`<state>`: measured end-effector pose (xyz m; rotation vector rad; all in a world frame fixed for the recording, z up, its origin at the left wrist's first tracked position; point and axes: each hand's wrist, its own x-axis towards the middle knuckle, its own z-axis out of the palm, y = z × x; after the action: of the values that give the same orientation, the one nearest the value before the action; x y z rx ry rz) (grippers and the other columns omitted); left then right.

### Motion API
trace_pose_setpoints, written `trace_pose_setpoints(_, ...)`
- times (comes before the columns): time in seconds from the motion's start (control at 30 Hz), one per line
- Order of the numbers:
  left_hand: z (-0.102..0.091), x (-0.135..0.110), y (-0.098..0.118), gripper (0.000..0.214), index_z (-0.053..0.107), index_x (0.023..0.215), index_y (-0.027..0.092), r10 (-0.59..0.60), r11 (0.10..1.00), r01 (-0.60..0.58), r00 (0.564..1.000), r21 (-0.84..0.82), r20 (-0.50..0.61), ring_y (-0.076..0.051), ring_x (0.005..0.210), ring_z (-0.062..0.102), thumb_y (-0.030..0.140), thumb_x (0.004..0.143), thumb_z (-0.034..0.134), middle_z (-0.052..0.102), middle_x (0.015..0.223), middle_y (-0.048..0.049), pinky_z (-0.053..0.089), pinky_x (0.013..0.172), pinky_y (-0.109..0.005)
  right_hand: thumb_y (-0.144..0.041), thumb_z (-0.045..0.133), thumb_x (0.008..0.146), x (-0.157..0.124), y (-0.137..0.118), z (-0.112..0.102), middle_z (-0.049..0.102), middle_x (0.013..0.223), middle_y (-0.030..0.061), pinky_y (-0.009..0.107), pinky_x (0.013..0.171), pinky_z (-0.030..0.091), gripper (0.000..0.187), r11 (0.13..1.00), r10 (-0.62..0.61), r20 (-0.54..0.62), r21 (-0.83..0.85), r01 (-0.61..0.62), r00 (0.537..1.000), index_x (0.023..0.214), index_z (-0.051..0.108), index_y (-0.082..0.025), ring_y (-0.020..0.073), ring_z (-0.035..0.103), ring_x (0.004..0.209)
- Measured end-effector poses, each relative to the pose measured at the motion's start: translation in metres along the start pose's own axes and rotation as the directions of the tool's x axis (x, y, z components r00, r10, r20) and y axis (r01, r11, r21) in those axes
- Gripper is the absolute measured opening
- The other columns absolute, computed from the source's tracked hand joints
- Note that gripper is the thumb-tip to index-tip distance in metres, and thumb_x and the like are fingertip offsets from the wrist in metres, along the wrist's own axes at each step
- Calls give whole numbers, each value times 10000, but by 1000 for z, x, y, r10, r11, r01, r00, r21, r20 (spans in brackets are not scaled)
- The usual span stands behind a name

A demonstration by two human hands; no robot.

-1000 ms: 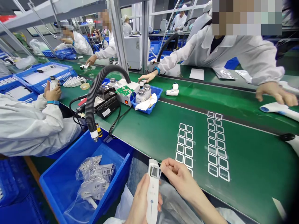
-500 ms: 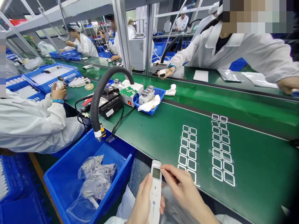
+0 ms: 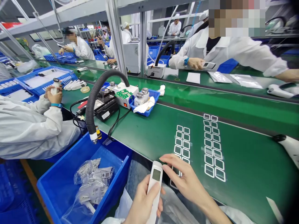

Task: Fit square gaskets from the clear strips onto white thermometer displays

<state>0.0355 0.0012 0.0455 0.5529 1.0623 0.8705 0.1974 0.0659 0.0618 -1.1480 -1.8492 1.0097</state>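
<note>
A white handheld thermometer point(image 3: 156, 179) with a small grey screen lies upright in my left hand point(image 3: 142, 200), whose thumb rests on its front and whose fingers wrap behind it. My right hand point(image 3: 184, 175) is at the thermometer's upper right edge, thumb and fingers apart, with nothing visible between them. Whether its fingertips touch the casing I cannot tell. On the green work surface point(image 3: 151, 137) beyond, white rectangular frames point(image 3: 182, 143) lie in two double columns, and my right hand covers part of the nearer one.
Left of my lap stands a blue bin point(image 3: 56, 183) holding bagged parts point(image 3: 93, 183). A black flexible hose point(image 3: 90, 102) arches above it. Bottles point(image 3: 140, 99) stand in a small blue tray point(image 3: 149, 112). A co-worker point(image 3: 30, 124) sits at left; another point(image 3: 224, 53) works across the belt.
My right hand's fingers have spread and risen slightly at the thermometer's top. My left thumb has moved onto its front. Across the belt, the co-worker's hand has drawn back with a white device.
</note>
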Motion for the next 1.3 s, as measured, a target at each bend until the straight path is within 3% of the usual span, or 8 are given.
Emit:
trace_pose_setpoints(0.17, 4, 0, 6, 561, 515, 873, 157, -13, 996, 6, 997, 88, 78, -42, 368, 428, 688, 754, 651, 596, 709, -6, 323, 353, -167, -298, 517, 987, 5, -6, -4, 662, 1059, 46, 280, 832, 482, 203, 994, 67, 188, 75, -82, 980, 1048, 698, -233, 170, 626, 951)
trace_pose_setpoints(0.5, 3, 12, 20, 422, 559, 950, 151, -138, 915, 48, 970, 400, 200, -61, 400, 468, 543, 816, 637, 594, 664, 6, 341, 380, -159, -309, 544, 944, -5, -2, -28, 557, 914, 39, 283, 683, 445, 189, 982, 137, 208, 98, -160, 968, 994, 709, -232, 158, 537, 774)
trace_pose_setpoints(0.67, 12, 26, 33, 432, 565, 1010, 130, -179, 929, 57, 934, 365, 310, -57, 384, 454, 509, 820, 646, 597, 669, 2, 350, 358, -155, -297, 514, 962, -10, 1, -48, 581, 1129, 61, 300, 747, 463, 249, 974, 125, 259, 150, -168, 958, 1167, 652, -270, 170, 568, 873)
trace_pose_setpoints(0.83, 19, 44, 37, 412, 549, 1044, 133, -202, 925, 63, 916, 374, 345, -52, 376, 454, 415, 787, 704, 598, 664, 15, 359, 344, -143, -285, 484, 958, -12, 7, -57, 580, 1040, 69, 311, 753, 473, 251, 981, 74, 169, 164, -102, 983, 1134, 655, -230, 187, 569, 882)
trace_pose_setpoints(1.0, 19, 64, 59, 431, 509, 1039, 184, -303, 886, 73, 838, 458, 454, -70, 392, 521, 362, 739, 762, 622, 750, 15, 410, 354, -155, -321, 604, 923, -13, 3, -81, 605, 1097, 52, 285, 725, 511, 266, 994, 113, 244, -18, -112, 963, 1185, 635, -289, 177, 598, 839)
trace_pose_setpoints(1.13, 36, 89, 79, 428, 503, 1028, 205, -356, 837, -5, 756, 548, 550, -100, 447, 576, 379, 739, 767, 645, 800, 4, 442, 404, -183, -296, 658, 887, -15, -3, -108, 656, 987, 35, 349, 865, 502, 236, 955, 68, 230, -297, 4, 971, 1122, 654, -308, 210, 621, 883)
trace_pose_setpoints(1.23, 54, 132, 95, 248, 586, 961, 178, -86, 697, -351, 825, 626, 559, -157, 676, 664, 410, 876, 589, 682, 832, -38, 518, 592, -235, -293, 656, 873, -12, 9, -133, 650, 876, 31, 318, 737, 509, 134, 923, 36, 120, -384, 13, 992, 1001, 676, -259, 192, 602, 772)
trace_pose_setpoints(1.3, 63, 174, 106, 286, 625, 913, 173, 270, 447, -568, 822, 691, 501, -184, 819, 672, 393, 942, 444, 704, 883, -63, 536, 743, -285, -335, 667, 852, -4, 32, -157, 620, 788, 19, 283, 607, 467, 153, 908, 48, -45, -414, -63, 998, 956, 683, -224, 170, 554, 665)
